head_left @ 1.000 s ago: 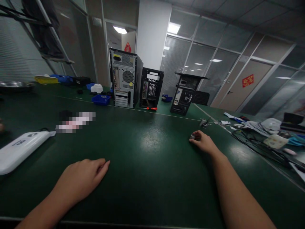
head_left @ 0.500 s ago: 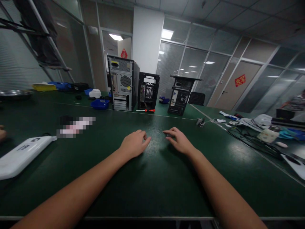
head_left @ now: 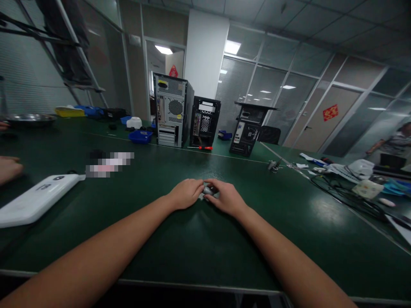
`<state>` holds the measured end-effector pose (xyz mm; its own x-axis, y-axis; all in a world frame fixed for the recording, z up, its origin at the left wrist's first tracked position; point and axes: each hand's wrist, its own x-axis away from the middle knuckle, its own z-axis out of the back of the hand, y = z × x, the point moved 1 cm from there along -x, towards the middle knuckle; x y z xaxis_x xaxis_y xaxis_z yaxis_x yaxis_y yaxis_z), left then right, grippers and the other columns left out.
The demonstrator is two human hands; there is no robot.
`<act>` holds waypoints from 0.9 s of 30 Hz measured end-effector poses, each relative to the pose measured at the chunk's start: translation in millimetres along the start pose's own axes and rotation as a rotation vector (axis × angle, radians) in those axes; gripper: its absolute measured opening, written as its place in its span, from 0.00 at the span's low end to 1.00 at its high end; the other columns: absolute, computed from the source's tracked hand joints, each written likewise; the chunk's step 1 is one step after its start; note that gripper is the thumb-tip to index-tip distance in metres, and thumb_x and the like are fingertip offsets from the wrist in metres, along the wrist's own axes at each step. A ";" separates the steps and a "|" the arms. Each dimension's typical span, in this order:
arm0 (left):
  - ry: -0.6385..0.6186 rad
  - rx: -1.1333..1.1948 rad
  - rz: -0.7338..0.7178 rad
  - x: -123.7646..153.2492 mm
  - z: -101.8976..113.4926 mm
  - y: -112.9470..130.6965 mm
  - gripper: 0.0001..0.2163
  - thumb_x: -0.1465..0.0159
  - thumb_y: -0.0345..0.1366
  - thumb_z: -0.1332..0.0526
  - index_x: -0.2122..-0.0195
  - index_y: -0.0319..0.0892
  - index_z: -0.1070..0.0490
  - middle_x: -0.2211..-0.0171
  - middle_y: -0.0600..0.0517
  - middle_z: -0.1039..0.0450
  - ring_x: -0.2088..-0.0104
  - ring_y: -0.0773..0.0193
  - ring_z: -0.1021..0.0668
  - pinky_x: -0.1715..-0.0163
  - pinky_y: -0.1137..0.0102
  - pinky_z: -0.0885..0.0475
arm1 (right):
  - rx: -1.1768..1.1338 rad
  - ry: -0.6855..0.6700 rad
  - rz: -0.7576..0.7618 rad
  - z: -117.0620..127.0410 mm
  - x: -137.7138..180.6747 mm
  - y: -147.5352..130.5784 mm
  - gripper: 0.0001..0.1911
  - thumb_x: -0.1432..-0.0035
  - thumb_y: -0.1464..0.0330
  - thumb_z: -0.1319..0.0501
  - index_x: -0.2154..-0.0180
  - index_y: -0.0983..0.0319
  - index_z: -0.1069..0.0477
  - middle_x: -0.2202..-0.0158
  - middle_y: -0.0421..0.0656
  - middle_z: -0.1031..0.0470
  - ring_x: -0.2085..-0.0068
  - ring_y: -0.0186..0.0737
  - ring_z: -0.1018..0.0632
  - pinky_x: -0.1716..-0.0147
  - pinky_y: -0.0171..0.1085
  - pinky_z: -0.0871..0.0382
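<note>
My left hand (head_left: 187, 193) and my right hand (head_left: 227, 197) meet over the green table, fingertips almost touching. Between the thumb and fingers of my right hand is a small, rounded grey part (head_left: 208, 191) that looks like metal; its exact kind is too small to tell. The fingers of my left hand are pressed together at the left side of this part. What they grip, if anything, is hidden. A small pale bit shows below, by the left thumb.
Three computer cases, a tall grey one (head_left: 171, 111), a black one (head_left: 205, 122) and another (head_left: 248, 128), stand at the back. A red screwdriver (head_left: 205, 148) lies before them. Further left are a blue tray (head_left: 140, 137), a white device (head_left: 41, 196) and another person's hand (head_left: 9, 169). Cables (head_left: 346, 192) lie right.
My hands have come together from apart, the right one moving left with the small part. The view has shifted slightly, and the other person's hand shows more at the left.
</note>
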<state>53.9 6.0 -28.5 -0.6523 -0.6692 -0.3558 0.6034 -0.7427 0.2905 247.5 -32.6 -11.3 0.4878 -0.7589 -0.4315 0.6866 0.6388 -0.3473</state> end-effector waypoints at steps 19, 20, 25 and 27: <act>0.103 0.269 0.158 -1.2 3.6 -10.7 0.12 0.36 0.42 0.39 0.63 0.40 0.21 0.65 0.48 0.24 0.65 0.61 0.25 0.64 0.69 0.32 | 0.219 -0.035 0.055 -5.2 -2.0 10.8 0.17 0.41 0.70 0.41 0.49 0.60 0.36 0.53 0.47 0.28 0.55 0.43 0.27 0.53 0.42 0.36; 0.082 0.272 0.135 -1.2 3.3 -5.6 0.12 0.36 0.42 0.40 0.64 0.40 0.21 0.65 0.48 0.24 0.65 0.61 0.25 0.64 0.70 0.32 | 0.241 -0.068 0.090 -7.4 -2.7 6.6 0.15 0.41 0.68 0.40 0.51 0.60 0.35 0.55 0.46 0.27 0.56 0.43 0.27 0.54 0.42 0.36; 0.014 0.281 0.092 -1.1 2.7 7.4 0.14 0.35 0.44 0.41 0.67 0.40 0.21 0.67 0.49 0.23 0.67 0.62 0.25 0.65 0.70 0.34 | 0.297 -0.099 0.141 -6.9 -4.9 -1.0 0.05 0.36 0.67 0.43 0.58 0.60 0.34 0.60 0.45 0.25 0.59 0.42 0.27 0.57 0.41 0.39; 0.013 0.285 0.097 -1.3 2.7 6.9 0.16 0.33 0.45 0.43 0.65 0.40 0.21 0.68 0.49 0.22 0.67 0.62 0.25 0.66 0.70 0.34 | 0.305 -0.086 0.139 -0.1 -5.2 2.3 0.06 0.34 0.65 0.43 0.57 0.59 0.33 0.60 0.45 0.25 0.59 0.42 0.26 0.57 0.41 0.39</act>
<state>57.7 1.7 -23.6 -0.5909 -0.7384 -0.3250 0.5085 -0.6537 0.5605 246.5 -27.2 -10.0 0.6231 -0.6831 -0.3809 0.7334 0.6795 -0.0191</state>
